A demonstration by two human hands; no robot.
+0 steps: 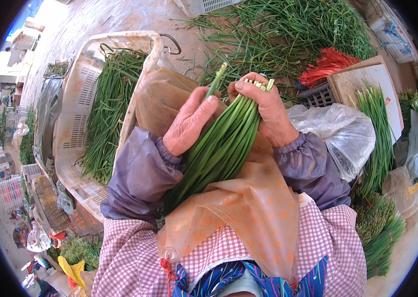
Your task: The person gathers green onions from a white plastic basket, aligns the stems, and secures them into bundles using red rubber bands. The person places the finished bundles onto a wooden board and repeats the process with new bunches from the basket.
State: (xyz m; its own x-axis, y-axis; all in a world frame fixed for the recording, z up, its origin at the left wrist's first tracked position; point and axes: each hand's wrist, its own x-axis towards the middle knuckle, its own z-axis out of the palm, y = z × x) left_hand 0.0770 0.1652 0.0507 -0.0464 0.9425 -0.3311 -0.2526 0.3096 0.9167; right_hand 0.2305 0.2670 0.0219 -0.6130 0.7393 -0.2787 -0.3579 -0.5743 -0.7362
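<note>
Over the lap, my right hand [262, 102] grips a bunch of green garlic chives [227, 139] near its pale cut ends. The leaves hang down toward my left forearm and rest on a plastic apron [231, 208] with orange dots. My left hand [198, 118] pinches a separate chive stalk [217, 78] between thumb and fingers, its pale end pointing up. Both hands are close together, a short gap between them. To the left stands a white plastic crate [71, 107] with a heap of loose chives [114, 111] inside.
Scattered chive leaves [287, 33] cover the floor ahead. On the right are red ties [327, 67], a board [374, 81], a clear plastic bag [337, 130] and a chive bundle [376, 137]. Tied bundles [379, 230] lie lower right. Another crate [201, 5] is at the top.
</note>
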